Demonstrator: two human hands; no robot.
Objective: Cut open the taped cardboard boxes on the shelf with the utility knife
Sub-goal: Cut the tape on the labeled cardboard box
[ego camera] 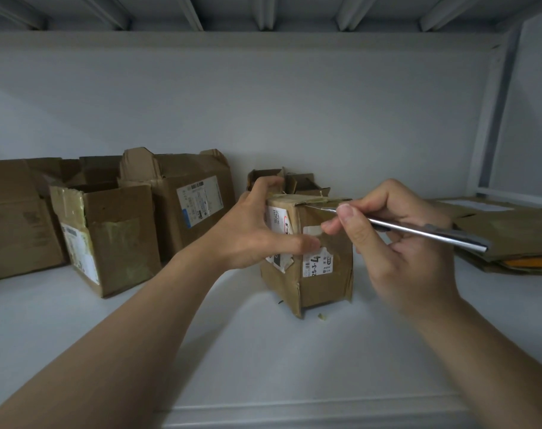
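Observation:
A small taped cardboard box with white labels stands on the white shelf in the middle. My left hand grips its left top corner, fingers over the top and thumb across the front. My right hand holds a slim silver utility knife like a pen. The blade tip touches the tape along the box's top front edge, near the left corner.
Three opened cardboard boxes stand at the back left. Another small open box sits right behind the taped one. Flattened cardboard lies stacked at the right. A shelf upright rises at the right, and a shelf underside is close overhead.

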